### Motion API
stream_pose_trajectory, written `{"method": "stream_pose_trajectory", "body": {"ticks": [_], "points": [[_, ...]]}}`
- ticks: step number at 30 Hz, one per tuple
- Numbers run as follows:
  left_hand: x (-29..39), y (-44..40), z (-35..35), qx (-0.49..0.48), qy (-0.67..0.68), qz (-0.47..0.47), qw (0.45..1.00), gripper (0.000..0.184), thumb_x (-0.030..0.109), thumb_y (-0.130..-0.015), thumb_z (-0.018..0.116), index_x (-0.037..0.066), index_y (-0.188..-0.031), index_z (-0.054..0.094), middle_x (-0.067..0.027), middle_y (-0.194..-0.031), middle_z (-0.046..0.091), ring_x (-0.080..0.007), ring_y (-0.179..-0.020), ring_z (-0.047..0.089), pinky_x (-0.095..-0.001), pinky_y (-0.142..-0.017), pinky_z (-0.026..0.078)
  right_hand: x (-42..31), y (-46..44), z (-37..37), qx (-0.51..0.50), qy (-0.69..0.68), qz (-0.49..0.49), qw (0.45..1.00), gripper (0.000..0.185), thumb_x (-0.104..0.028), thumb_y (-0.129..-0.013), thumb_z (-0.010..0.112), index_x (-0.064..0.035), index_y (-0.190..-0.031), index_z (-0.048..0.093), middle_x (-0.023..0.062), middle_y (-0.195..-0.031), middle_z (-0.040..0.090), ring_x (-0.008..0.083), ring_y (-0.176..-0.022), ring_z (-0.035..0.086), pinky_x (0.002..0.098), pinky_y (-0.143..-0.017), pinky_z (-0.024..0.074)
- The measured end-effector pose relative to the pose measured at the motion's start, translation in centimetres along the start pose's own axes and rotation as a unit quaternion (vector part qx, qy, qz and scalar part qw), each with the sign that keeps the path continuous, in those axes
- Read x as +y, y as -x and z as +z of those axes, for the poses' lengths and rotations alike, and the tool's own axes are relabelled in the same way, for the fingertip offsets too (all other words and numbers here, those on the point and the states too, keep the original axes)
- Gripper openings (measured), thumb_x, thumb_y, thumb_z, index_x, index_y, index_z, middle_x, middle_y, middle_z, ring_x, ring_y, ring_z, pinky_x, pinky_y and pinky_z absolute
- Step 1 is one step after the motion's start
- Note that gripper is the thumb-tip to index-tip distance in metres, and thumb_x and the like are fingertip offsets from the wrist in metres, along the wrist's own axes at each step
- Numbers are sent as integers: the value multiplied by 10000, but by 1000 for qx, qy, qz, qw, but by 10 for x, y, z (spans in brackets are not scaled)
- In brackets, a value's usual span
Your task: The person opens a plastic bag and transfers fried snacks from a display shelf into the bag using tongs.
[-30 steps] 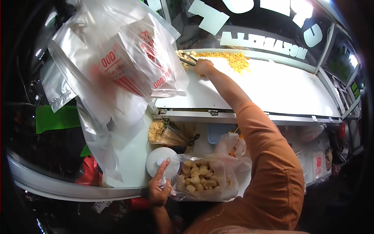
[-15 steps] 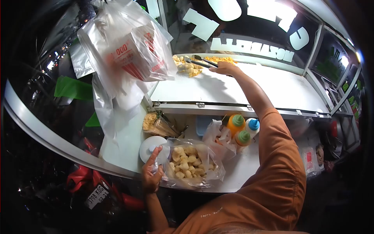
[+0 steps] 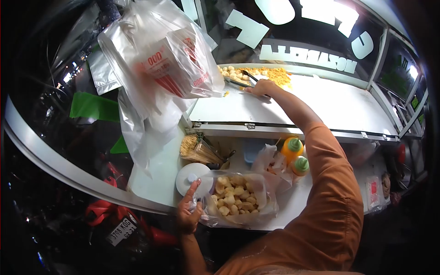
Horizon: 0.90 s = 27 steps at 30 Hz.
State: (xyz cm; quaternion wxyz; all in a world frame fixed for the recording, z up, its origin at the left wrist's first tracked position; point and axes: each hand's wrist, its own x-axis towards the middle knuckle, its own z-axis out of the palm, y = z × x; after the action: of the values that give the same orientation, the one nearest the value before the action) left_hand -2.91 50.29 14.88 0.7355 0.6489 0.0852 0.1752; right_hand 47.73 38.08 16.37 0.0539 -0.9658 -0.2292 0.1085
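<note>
My right hand (image 3: 265, 89) grips a pair of tongs (image 3: 238, 83) with dark tips over the white display shelf. The tips point at a heap of pale round snack pieces (image 3: 233, 72), beside yellow-orange bits (image 3: 277, 74). Lower down, my left hand (image 3: 189, 214) pinches the left edge of a clear plastic bag (image 3: 267, 207), its index finger raised. Through the open bag I see many similar pale, rounded pieces (image 3: 234, 196). A white round lid (image 3: 187, 178) with a knob lies just behind that hand.
Plastic bags with red print (image 3: 183, 64) hang at upper left. Wooden skewers (image 3: 206, 151) stand behind the lid. A smaller plastic bag (image 3: 272, 167) and green-capped sauce bottles (image 3: 293, 147) sit right of the filled bag. A metal-framed ledge (image 3: 275, 130) edges the shelf.
The view has shifted, so the scene sits further right. The tongs have moved over the shelf, and the snack heap's near part is gone. My left hand still holds the bag.
</note>
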Motion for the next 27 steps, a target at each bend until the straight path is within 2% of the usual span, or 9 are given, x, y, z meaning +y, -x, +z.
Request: {"method": "stream_pose_trajectory", "body": {"ticks": [3,6,8,11,14,17,21,24,27], "points": [[-7,-2,-7,-3,9,-14,1000,667,-64,-768,462,-62,-1425,354,-177,-1468,400,-158,-1219,445,-271,-1020,308,-8,-48,11,41,10,-13,999,793,-745,-816,473,-21,-1043,700,136,-1071,680,306,-909,679,372,-792,525],[-4,-5,-9,-9,24,-43,999,680,-76,-763,462,-58,-1432,343,-151,-1479,396,-51,-943,541,-200,-842,415,-26,-72,18,45,-50,4,998,742,-714,-827,492,-33,-1031,705,131,-1051,686,275,-918,677,375,-801,520],[-4,-10,-10,-13,3,-46,999,685,-84,-763,461,-52,-1436,340,-133,-1486,391,1,-794,466,-159,-710,392,-38,-80,16,33,-70,17,997,645,-639,-845,535,-35,-991,709,118,-1000,698,243,-904,677,381,-789,518],[-7,-12,-13,-7,3,-52,999,685,-74,-764,472,-46,-1436,345,-134,-1484,394,-24,-907,508,-165,-728,398,-43,-92,27,70,-88,32,993,570,-579,-843,580,-37,-961,711,119,-959,702,240,-883,676,382,-770,515],[-9,-14,-10,-6,8,-39,999,695,-73,-760,493,-28,-1438,350,-146,-1480,400,13,-595,396,-140,-582,362,-32,-78,13,-4,-101,40,994,542,-565,-844,581,-89,-1074,700,83,-1044,694,207,-982,659,345,-853,500],[-11,-13,-14,-9,9,-37,999,679,-68,-766,478,-47,-1433,351,-139,-1483,395,-83,-1135,494,-191,-842,405,-14,-58,2,32,-31,-8,999,563,-555,-858,561,-40,-1041,697,124,-982,694,233,-866,675,365,-784,522],[-1,-11,-4,8,35,-54,998,681,-62,-763,474,-42,-1433,355,-153,-1475,401,-144,-1269,432,-247,-982,360,19,-36,-15,-26,-84,-34,996,612,-551,-870,541,41,-956,670,177,-860,667,266,-674,647,383,-576,513],[-6,-12,-2,0,50,-23,998,686,-68,-756,463,-35,-1434,361,-164,-1468,407,-182,-1313,409,-279,-1042,320,42,-23,-23,-45,-82,-34,995,591,-555,-913,498,24,-855,607,121,-641,552,220,-521,540,397,-454,442],[-7,-11,-3,-7,37,-8,999,685,-88,-745,444,-36,-1425,378,-169,-1471,401,-201,-1340,393,-276,-1055,309,54,-4,-35,-57,-68,-27,996,597,-572,-933,459,8,-906,599,90,-617,523,204,-487,510,380,-429,404]]}}
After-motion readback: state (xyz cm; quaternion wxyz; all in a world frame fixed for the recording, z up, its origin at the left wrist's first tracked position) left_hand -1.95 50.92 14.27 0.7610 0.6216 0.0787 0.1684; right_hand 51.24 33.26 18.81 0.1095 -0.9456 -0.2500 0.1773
